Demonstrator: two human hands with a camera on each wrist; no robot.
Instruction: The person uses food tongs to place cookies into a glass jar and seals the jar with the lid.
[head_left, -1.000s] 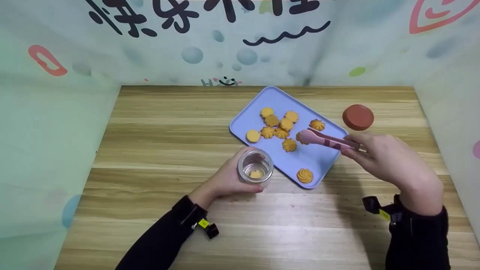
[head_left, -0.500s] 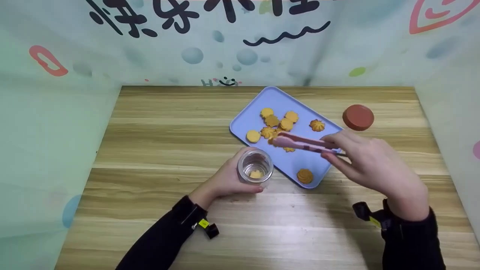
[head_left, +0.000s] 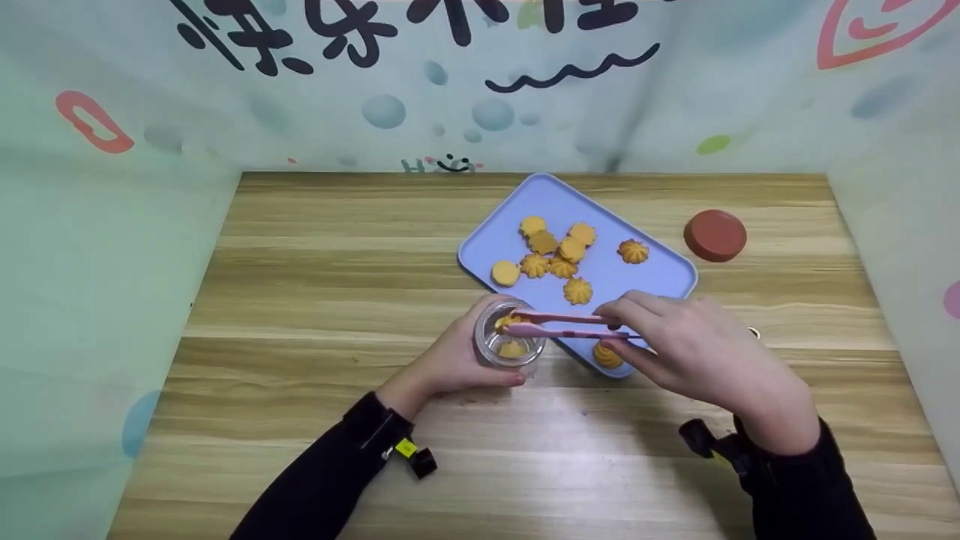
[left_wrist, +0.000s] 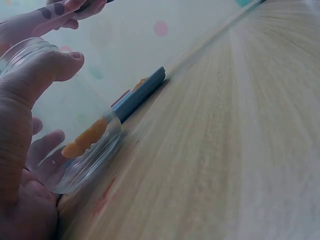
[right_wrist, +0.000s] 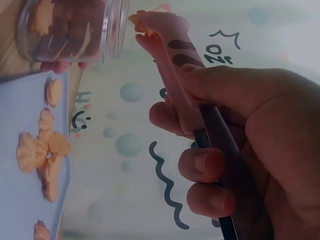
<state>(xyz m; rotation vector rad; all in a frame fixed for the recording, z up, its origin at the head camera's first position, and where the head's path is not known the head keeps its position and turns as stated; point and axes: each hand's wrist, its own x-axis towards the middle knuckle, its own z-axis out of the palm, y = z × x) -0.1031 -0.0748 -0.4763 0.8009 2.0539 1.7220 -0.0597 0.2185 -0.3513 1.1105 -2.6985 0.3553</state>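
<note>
My left hand [head_left: 457, 352] grips a clear glass jar [head_left: 541, 346] near the table's middle, its mouth facing up. A cookie [left_wrist: 85, 142] lies at the bottom of the jar. My right hand [head_left: 697, 352] holds pink tongs [right_wrist: 172, 65], shaped at the ends like a paw and with dark handles. Between the tongs' tips is another cookie [right_wrist: 139, 21], right at the jar's mouth. A blue tray [head_left: 660, 281] lies under my right hand and carries several flower-shaped cookies [head_left: 577, 291]. One swirled cookie [head_left: 606, 355] near the tray's front corner is partly hidden by the right hand.
A round reddish-brown lid [head_left: 715, 235] lies on the wooden table [head_left: 322, 270], beyond the tray's right corner. Patterned cloth walls [head_left: 315, 120] enclose the table at the back and both sides.
My right hand has carried the tongs and their cookie leftward from over the tray's right part to the jar's mouth. The left hand and jar have stayed in place.
</note>
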